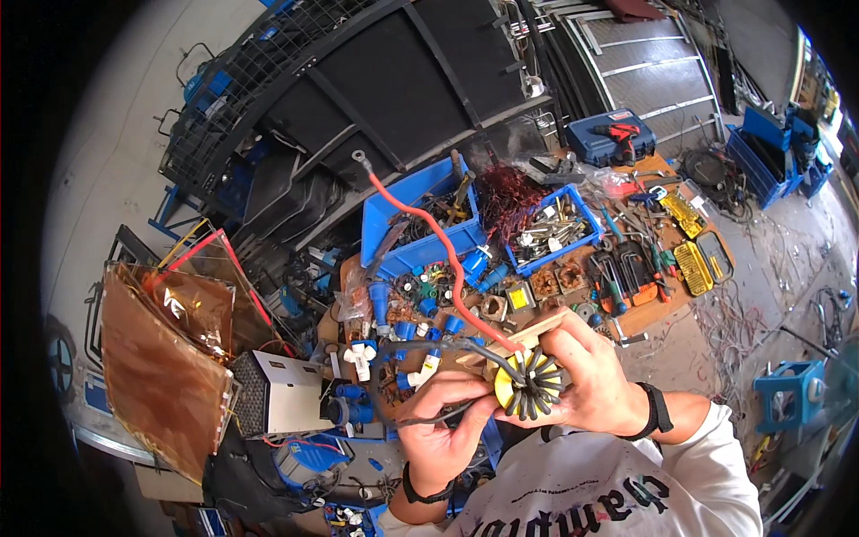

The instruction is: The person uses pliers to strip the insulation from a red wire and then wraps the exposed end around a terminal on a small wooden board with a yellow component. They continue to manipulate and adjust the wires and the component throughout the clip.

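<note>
A yellow ring core point(504, 394) wound with thick black cable is held up in front of my chest. My right hand point(586, 378) is closed around its right side, with the thumb under it. My left hand point(445, 428) pinches a black cable point(413, 421) at the coil's left edge. Another black cable length point(465, 344) runs into the windings from the left. A red cable point(458, 279) rises from behind the coil, ending in a metal ring lug point(360, 157). Light wooden pieces point(544, 328) sit behind the coil, against my right fingers.
Beyond my hands, a cluttered wooden table point(658, 309) carries a blue parts bin point(385, 219), a blue tray of metal parts point(594, 234), pliers, hex keys and blue connectors. A red drill point(622, 136) lies on a blue case point(583, 143). A brown sheet point(161, 358) stands at left.
</note>
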### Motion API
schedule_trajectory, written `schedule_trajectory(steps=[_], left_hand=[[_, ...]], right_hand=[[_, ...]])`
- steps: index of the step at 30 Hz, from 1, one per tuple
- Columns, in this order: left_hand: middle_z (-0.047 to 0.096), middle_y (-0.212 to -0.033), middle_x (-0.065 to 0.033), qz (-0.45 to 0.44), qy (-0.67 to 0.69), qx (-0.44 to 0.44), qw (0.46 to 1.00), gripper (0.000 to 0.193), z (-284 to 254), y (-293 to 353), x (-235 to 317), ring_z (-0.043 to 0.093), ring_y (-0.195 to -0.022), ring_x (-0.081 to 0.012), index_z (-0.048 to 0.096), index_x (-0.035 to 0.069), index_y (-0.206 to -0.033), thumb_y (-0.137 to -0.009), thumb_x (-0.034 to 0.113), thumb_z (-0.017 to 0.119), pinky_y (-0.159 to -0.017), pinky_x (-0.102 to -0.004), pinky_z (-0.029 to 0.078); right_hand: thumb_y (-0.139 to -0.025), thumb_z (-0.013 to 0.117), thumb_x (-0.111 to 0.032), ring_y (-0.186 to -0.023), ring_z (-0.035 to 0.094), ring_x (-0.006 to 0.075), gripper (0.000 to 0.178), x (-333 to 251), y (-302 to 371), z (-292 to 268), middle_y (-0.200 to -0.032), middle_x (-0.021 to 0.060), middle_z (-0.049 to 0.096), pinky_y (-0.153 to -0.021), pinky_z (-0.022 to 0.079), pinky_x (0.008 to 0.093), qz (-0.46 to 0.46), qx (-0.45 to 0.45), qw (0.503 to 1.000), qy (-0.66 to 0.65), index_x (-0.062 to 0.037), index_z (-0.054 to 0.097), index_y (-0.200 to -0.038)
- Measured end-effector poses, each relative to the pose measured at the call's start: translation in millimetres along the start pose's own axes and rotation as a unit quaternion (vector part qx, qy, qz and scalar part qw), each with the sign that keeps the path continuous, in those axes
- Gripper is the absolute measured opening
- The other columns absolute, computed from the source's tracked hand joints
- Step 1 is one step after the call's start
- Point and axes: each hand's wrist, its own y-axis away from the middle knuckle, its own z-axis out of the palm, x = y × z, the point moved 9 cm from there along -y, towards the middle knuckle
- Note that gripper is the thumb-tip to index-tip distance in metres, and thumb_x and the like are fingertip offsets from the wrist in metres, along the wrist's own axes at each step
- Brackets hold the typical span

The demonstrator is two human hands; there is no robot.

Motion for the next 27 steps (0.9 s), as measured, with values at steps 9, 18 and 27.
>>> schedule_trajectory(steps=[9,18,27], left_hand=[[0.069,-0.081,-0.0099,-0.164,0.143,-0.046,0.975,0.021,5,19,-22,0.065,-0.070,-0.0110,0.061,-0.007,-0.095,-0.095,0.014,0.065,-0.064,-0.0227,0.051],[0.069,-0.083,-0.0116,-0.240,0.204,-0.088,0.945,0.021,13,15,-24,0.064,-0.068,-0.0133,0.062,-0.008,-0.102,-0.101,0.011,0.054,-0.060,-0.0256,0.052],[0.071,-0.091,-0.0166,-0.196,0.223,-0.098,0.950,0.018,11,12,-29,0.067,-0.074,-0.0155,0.063,-0.009,-0.107,-0.096,0.004,0.059,-0.067,-0.0265,0.055]], right_hand=[[-0.061,0.090,-0.038,-0.072,0.058,0.0312,0.060,-1,1,-2,-0.088,0.0138,0.048,-0.060,0.050,0.0408,-0.013,0.006,1.000,0.007,-0.0019,0.051,-0.089],[-0.062,0.090,-0.036,-0.073,0.059,0.0317,0.057,4,1,1,-0.089,0.0146,0.050,-0.061,0.051,0.0405,-0.021,0.010,1.000,0.009,-0.0016,0.052,-0.087],[-0.061,0.091,-0.032,-0.074,0.061,0.0319,0.055,2,-3,-7,-0.091,0.0147,0.053,-0.062,0.052,0.0402,-0.039,0.034,0.999,-0.013,-0.0017,0.052,-0.087]])
